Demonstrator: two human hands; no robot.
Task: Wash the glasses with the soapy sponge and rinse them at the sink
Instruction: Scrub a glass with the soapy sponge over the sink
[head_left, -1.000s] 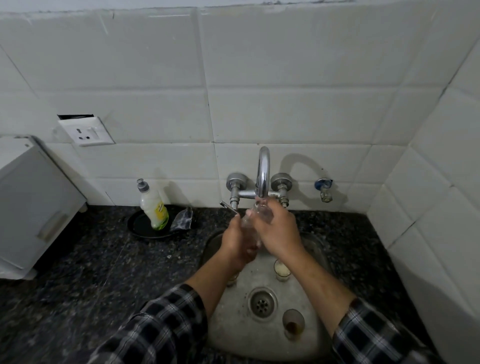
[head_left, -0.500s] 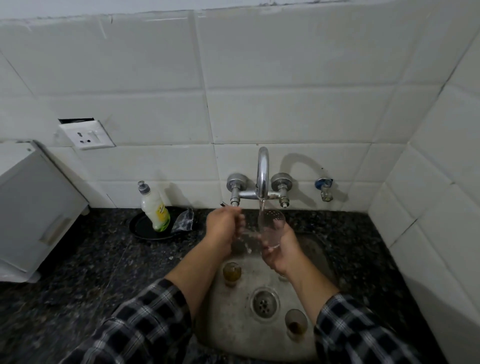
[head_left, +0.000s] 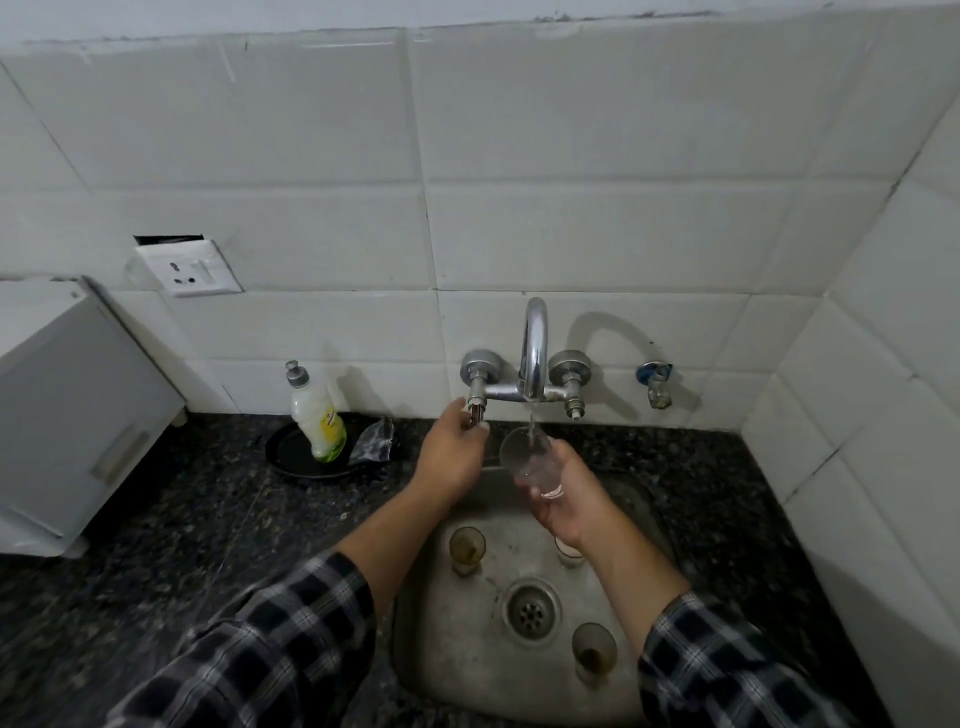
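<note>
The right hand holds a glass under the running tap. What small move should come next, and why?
Probably tilt the glass in the right hand to swirl and pour it out into the sink. Water from the spout already runs into its mouth, and the left hand is at the tap handle.

1. Four glasses: one (head_left: 530, 462) held under the tap, three standing in the sink (head_left: 457, 665), namely one (head_left: 467, 545) at left, one (head_left: 566, 551) partly hidden by the forearm, one (head_left: 594, 652) near the drain.
2. Two hands: left (head_left: 453, 457), right (head_left: 566, 499).
3. One tap (head_left: 535, 353) with two valves.
4. One bottle (head_left: 318, 415).
5. One dish (head_left: 296, 457).
6. One socket (head_left: 188, 269).
</note>
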